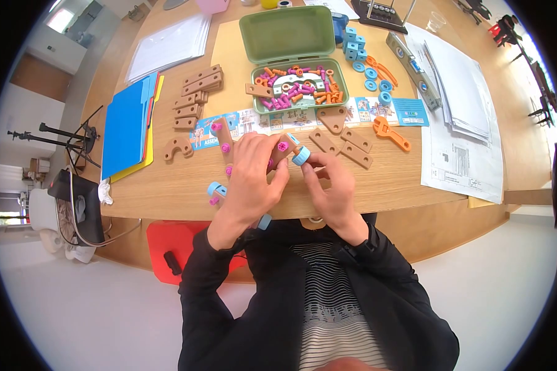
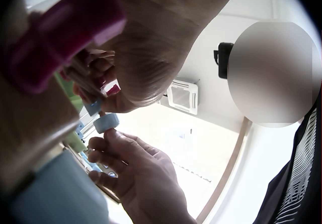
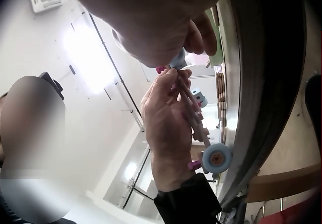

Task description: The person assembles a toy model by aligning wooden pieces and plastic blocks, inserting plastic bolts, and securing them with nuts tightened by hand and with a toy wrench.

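Observation:
In the head view my left hand [image 1: 254, 173] grips an assembly of brown toy pieces joined by pink bolts [image 1: 283, 146], held above the table's front edge. My right hand [image 1: 333, 188] pinches a light-blue round piece [image 1: 301, 155] at the assembly's right end, thumb and index finger on it. A second blue piece [image 1: 216, 189] and a pink bolt [image 1: 214, 200] show left of my left hand. In the right wrist view a blue wheel with an orange centre [image 3: 217, 158] sits at the assembly's near end. My left palm hides part of the assembly.
Behind the hands stands an open green box [image 1: 346, 102] of pink and orange bolts. Brown plates [image 1: 356, 154] and an orange wrench [image 1: 392, 133] lie to the right, blue washers [image 1: 371, 85] behind. Blue folders [image 1: 125, 127] lie left; papers [image 1: 461, 148] and a level [image 1: 414, 69] lie right.

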`<state>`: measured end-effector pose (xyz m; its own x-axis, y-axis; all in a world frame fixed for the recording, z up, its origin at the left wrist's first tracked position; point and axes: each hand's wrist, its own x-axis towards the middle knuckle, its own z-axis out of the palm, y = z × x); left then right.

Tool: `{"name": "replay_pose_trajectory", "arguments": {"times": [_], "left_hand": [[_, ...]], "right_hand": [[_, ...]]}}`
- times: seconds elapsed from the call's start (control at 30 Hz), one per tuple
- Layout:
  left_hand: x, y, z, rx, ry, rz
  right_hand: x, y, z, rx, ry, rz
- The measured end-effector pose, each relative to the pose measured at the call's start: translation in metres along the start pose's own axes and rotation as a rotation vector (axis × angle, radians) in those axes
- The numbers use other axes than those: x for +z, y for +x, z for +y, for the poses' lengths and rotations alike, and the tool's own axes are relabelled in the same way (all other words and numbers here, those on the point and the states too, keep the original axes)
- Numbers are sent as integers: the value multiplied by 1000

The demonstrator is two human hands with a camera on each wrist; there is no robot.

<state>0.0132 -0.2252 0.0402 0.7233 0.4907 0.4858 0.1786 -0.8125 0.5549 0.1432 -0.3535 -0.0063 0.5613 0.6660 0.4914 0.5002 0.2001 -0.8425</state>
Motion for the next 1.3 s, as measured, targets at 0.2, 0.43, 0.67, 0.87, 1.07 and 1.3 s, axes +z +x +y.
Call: {"name": "replay_pose_trajectory", "arguments": {"times": [0.2,0.43,0.67,0.87,1.07,1.3], "left_hand": [[0,-1,0,7,6,-1],[-3,1,3,37,31,11],[-3,1,4,32,8,-6],[-4,1,5,48,47,-17],[-2,0,4,36,28,-22],[-3,0,7,8,10,-33]], "right_hand": [[-6,2,3,-222,-264,-39],[-6,1,2,-224,-313,-40],[-2,-2,-1,44,-106,-30],[-5,-1,7,45,-100,-35],[-13,6,7,-146,-259,-63],[-7,-1,4,446,159,-106]]}}
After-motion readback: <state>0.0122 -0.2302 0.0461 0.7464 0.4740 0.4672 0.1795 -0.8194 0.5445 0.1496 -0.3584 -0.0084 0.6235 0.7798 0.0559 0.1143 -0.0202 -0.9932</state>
